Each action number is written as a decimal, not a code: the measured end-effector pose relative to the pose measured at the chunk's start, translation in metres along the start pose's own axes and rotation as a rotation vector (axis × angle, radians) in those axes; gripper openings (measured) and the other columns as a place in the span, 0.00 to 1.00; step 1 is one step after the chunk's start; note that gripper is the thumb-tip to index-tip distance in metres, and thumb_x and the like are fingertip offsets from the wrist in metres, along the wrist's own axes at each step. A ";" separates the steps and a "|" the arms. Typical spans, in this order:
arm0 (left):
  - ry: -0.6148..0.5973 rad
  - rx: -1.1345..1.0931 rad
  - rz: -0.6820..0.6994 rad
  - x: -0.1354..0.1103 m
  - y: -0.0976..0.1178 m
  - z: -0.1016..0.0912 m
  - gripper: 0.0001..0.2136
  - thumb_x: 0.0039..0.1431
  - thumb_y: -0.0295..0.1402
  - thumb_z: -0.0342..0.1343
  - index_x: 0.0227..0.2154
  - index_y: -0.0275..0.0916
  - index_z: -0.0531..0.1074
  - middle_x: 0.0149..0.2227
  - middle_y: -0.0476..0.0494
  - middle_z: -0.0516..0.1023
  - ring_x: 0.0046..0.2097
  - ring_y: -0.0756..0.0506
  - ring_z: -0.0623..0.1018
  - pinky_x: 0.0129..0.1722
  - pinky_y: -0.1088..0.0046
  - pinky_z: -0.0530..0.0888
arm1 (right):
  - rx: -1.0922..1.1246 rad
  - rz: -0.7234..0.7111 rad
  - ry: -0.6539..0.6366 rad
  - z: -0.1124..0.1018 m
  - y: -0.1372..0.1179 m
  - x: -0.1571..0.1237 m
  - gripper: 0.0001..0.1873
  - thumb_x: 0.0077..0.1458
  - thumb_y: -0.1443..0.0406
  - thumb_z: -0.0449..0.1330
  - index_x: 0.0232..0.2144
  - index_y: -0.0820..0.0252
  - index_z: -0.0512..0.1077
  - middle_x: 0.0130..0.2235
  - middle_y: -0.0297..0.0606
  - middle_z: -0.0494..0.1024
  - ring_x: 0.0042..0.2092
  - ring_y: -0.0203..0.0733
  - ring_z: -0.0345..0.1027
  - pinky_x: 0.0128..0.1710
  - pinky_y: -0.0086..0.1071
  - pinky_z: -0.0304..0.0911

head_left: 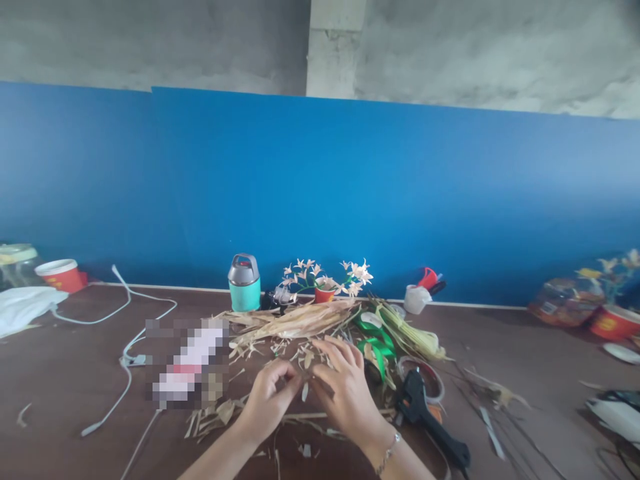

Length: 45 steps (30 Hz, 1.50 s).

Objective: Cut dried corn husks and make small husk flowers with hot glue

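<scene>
My left hand (273, 399) is closed in a pinch, thumb against forefinger, over the near middle of the table. Close beside it, my right hand (347, 390) has thumb and forefinger drawn together and its other fingers reaching forward. A small pale petal-like piece (305, 391) shows between the fingertips; whether either hand grips it is unclear. Dry husk scraps (227, 410) lie around my left wrist. Beyond the hands is a heap of long dried husks (305, 320). To the right of my right hand rests a black glue gun (430, 420).
Green ribbon (383, 343), a tape roll (435, 383) and a bundle of pale stalks (410, 330) lie to the right. At the back stand a teal flask (245, 287) and a red cup (325, 291) of pale flowers. A white cable (127, 333) runs along the left.
</scene>
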<state>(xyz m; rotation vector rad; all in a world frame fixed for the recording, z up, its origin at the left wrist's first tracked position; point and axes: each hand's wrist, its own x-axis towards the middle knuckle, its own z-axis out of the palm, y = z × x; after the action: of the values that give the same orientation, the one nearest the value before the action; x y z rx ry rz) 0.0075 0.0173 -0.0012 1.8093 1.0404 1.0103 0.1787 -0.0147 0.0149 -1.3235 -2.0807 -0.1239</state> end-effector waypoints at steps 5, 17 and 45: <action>0.018 0.008 0.031 0.000 0.003 -0.002 0.11 0.54 0.35 0.52 0.18 0.38 0.66 0.21 0.49 0.69 0.28 0.47 0.69 0.31 0.74 0.66 | 0.041 -0.073 -0.072 -0.006 0.005 0.005 0.10 0.54 0.71 0.55 0.26 0.54 0.73 0.41 0.33 0.76 0.48 0.43 0.62 0.51 0.42 0.47; 0.082 0.180 0.032 0.002 -0.003 -0.003 0.09 0.54 0.33 0.51 0.22 0.38 0.71 0.24 0.46 0.74 0.31 0.44 0.72 0.33 0.68 0.68 | 0.278 0.165 -0.090 0.008 0.018 0.002 0.06 0.53 0.66 0.58 0.26 0.55 0.74 0.28 0.34 0.78 0.35 0.40 0.67 0.42 0.36 0.53; 0.157 -0.184 -0.110 -0.001 -0.004 0.014 0.10 0.52 0.38 0.54 0.28 0.37 0.75 0.27 0.46 0.79 0.31 0.44 0.76 0.31 0.72 0.71 | 0.336 0.295 -0.054 0.019 -0.011 -0.002 0.07 0.50 0.70 0.55 0.22 0.60 0.68 0.26 0.35 0.73 0.32 0.40 0.65 0.37 0.32 0.55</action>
<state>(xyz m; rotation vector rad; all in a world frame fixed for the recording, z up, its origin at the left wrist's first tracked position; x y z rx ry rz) 0.0191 0.0145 -0.0102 1.5273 1.0913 1.1554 0.1607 -0.0136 0.0020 -1.4118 -1.8246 0.3760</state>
